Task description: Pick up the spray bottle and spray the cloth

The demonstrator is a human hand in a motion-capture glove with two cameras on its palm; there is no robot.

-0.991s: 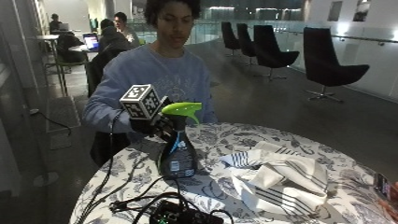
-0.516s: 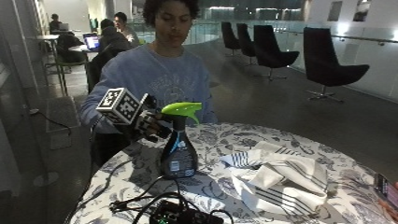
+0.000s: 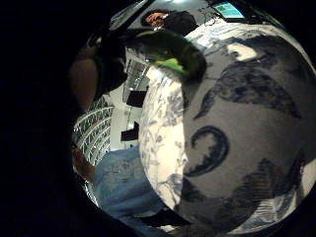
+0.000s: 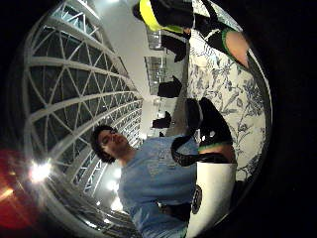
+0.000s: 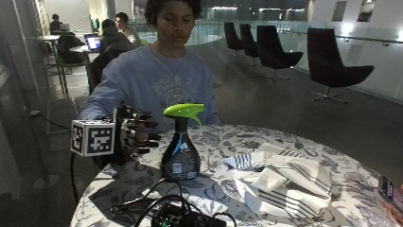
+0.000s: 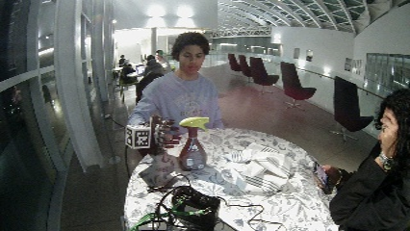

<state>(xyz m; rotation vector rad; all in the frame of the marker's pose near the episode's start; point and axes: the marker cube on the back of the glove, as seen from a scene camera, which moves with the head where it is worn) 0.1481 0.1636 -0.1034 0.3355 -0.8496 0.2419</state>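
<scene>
Round and covered in a blue-and-white floral print, the table (image 5: 252,142) is sitting in a large hall with dark chairs (image 5: 327,59) behind it, and we are looking across it at a person in a light blue sweatshirt (image 5: 157,85) seated at its far edge

We are seeing the spray bottle (image 5: 180,151) standing upright on the table, near the person's side, its dark body topped by a bright green trigger head (image 5: 184,110) whose nozzle is pointing toward the gloved hand. In the wide outside view the spray bottle (image 6: 192,149) is standing in the same way

Beside the bottle, on the side away from the glove, we are finding the cloth (image 5: 283,182), white with dark stripes, lying crumpled in loose folds on the table and not touching the bottle

On the bottle's other side, the right hand (image 5: 135,135) in its black glove is hovering upright just beside the bottle at the level of its neck, palm turned toward it. Its fingers are lying spread and only slightly bent, holding nothing, with a clear gap between them and the bottle. The little finger side palm view is showing the green trigger head (image 3: 173,52) close to the palm above the patterned table (image 3: 237,148)

Nearest the camera, a black device (image 5: 182,218) with cables is lying on the table
</scene>
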